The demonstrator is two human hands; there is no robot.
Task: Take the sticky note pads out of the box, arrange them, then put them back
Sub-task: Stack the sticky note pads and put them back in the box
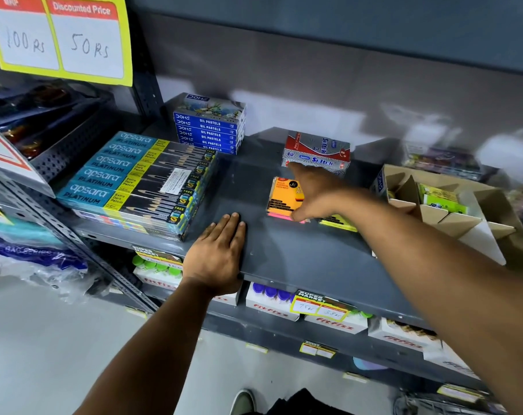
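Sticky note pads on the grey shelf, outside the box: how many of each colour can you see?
Orange pad on a pink layer, under the right hand: 1
Yellow pad: 1
Total: 2
The left hand lies flat on the shelf.

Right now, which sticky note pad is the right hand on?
The orange-topped pad in front of the Softek box; the right hand rests on it. The yellow pad lies apart, beside the wrist.

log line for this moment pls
left hand flat on shelf | right hand on orange pad | yellow pad beside | box right, pads inside
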